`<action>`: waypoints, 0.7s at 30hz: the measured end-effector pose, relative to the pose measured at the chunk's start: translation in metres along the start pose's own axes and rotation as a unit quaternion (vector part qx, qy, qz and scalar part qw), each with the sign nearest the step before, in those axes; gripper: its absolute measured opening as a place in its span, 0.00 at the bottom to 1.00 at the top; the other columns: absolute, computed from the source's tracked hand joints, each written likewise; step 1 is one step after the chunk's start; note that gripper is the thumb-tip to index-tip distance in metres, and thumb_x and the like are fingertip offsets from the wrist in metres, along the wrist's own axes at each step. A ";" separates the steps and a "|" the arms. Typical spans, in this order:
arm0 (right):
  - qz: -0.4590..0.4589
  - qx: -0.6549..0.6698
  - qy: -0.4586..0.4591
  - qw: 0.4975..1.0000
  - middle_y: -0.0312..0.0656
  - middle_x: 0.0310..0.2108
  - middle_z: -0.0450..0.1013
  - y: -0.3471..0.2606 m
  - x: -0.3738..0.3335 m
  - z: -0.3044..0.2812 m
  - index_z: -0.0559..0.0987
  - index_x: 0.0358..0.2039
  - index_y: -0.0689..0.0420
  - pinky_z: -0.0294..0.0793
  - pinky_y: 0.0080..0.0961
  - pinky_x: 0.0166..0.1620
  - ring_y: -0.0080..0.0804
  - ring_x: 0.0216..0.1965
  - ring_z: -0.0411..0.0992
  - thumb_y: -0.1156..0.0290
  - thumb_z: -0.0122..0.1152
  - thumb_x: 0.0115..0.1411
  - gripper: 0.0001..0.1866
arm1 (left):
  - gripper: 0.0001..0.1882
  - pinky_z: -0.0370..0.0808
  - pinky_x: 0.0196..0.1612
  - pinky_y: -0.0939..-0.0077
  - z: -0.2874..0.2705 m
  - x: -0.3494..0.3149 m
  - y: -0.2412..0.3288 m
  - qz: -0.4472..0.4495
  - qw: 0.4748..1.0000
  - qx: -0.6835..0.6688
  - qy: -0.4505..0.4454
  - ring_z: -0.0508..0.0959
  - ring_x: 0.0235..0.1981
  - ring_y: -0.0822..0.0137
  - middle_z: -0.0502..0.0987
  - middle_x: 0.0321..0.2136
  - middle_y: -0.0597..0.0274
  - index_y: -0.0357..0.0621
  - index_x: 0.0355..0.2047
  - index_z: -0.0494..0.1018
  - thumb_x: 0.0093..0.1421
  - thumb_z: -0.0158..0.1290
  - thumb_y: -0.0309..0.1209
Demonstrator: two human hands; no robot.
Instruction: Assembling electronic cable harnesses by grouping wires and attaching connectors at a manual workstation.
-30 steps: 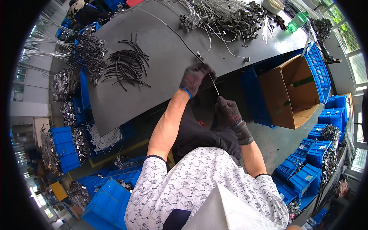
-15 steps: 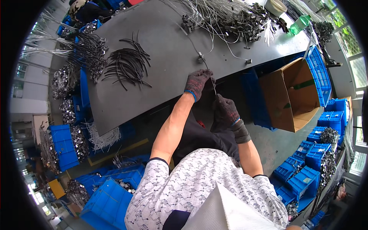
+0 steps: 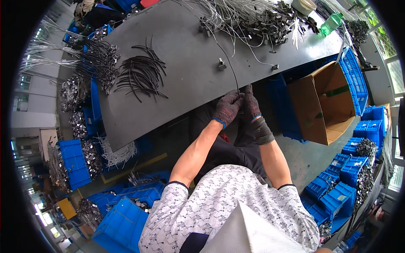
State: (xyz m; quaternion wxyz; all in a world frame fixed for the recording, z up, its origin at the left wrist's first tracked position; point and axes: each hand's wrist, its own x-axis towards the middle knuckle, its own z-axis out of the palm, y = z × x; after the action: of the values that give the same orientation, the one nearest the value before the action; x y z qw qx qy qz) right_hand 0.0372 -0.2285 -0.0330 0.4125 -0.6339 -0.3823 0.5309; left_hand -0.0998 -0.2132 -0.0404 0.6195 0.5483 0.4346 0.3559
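Note:
Both my hands wear dark knitted gloves and meet at the near edge of the grey table [image 3: 181, 97]. A thin dark cable [image 3: 231, 66] runs from them up the tabletop toward a heap of pale wires. My left hand [image 3: 229, 109] is closed round its near end. Pressed against it, my right hand [image 3: 252, 105] grips at the same spot, its fingers pointing up; the cable's tip is hidden between the gloves. Near the cable lies a small dark connector [image 3: 221, 64]. Several short black tubes [image 3: 141, 71] lie in a loose pile on the left.
Wires with dark connectors [image 3: 270, 27] are heaped at the far side, by a green bottle [image 3: 331, 24] and a pale tub [image 3: 303, 6]. An open cardboard box [image 3: 308, 105] stands right of my hands. Blue crates [image 3: 120, 223] surround the table. Wire bundles [image 3: 99, 55] hang over its left end.
My hands, earlier apart along the cable, have come together. The left moved toward me and slightly right; the right moved up beside it. The cable has shifted right on the table.

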 end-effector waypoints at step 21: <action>-0.058 -0.579 0.268 0.768 0.61 0.65 0.58 -0.042 0.134 -0.096 0.69 0.62 0.47 0.71 0.47 0.57 0.58 0.62 0.64 0.61 0.63 0.56 0.32 | 0.08 0.82 0.30 0.66 -0.148 0.077 -0.020 -0.321 0.919 -0.220 0.058 0.83 0.27 0.62 0.81 0.29 0.59 0.46 0.40 0.77 0.60 0.58 0.29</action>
State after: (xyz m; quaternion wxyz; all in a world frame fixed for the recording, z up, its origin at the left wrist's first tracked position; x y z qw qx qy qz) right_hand 0.1491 -0.1011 -0.0330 0.0829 -0.8458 -0.5270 -0.0072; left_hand -0.2096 -0.0907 -0.0746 0.7796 0.2075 0.5327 0.2557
